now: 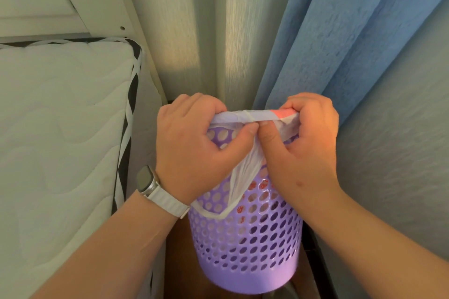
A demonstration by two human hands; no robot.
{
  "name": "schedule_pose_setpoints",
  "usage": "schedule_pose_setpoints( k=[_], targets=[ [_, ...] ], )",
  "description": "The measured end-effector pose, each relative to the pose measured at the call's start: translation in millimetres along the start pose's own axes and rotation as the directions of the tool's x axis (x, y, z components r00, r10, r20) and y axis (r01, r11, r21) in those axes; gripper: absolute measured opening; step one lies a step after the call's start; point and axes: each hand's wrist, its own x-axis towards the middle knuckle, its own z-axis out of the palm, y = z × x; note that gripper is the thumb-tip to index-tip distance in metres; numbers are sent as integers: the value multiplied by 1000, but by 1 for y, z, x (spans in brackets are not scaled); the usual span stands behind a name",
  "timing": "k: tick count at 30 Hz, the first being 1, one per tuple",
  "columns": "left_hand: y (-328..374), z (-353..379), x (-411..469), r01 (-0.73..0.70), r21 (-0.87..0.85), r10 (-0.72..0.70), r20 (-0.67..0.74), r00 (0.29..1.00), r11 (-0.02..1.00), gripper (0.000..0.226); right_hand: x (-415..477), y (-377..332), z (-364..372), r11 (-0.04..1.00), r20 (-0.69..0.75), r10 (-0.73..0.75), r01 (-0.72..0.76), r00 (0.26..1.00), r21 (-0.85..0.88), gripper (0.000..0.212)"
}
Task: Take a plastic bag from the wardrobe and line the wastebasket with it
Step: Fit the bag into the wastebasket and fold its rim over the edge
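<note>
Stretching across the top of the round lilac perforated plastic wastebasket [250, 238], a thin white plastic bag [243, 170] has its rolled edge pulled taut over the far rim, while a loose flap hangs down the near side. The left hand [192, 143] and the right hand [303, 145] are both clenched on that edge, thumbs almost meeting. A white-strapped wristwatch [150, 184] sits on the left wrist. A white quilted mattress [60, 128] lies to the left, and a blue curtain [352, 31] hangs behind.
</note>
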Motion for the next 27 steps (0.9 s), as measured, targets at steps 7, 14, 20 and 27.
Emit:
schedule_pose_setpoints(
  k=[7,14,20,27],
  targets=[
    [-16,-5,1,18,4,-18,-18,1000,1000,34,3,2,-2,997,14,-26,25,1000,75,21],
    [-22,-2,-2,35,-36,-37,-58,998,999,36,11,11,-4,997,-19,24,-22,1000,72,14],
    [-13,-6,1,-79,79,80,-9,997,994,30,9,12,-3,999,-41,-1,2,999,35,15],
    [3,1,-3,-167,174,153,94,984,970,21,1,7,4,999,5,-42,42,999,-25,27]
  ],
)
